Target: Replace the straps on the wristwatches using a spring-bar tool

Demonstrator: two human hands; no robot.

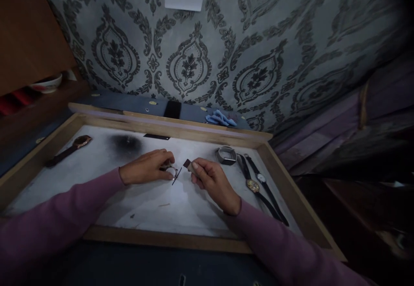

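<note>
Watch case (171, 173), as I see it, sits pinched between thumb and fingers of the curled left hand (149, 168) inside a shallow wooden-edged tray (168, 237); near it the nearly closed right hand (214, 181) grips a small dark-tipped piece (187, 163), two dark-strapped watches (252, 186) lying further right

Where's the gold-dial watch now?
Head view: the gold-dial watch lies in the right part of the wooden-framed tray, right of the right hand and just left of the pale-dial watch.
</note>
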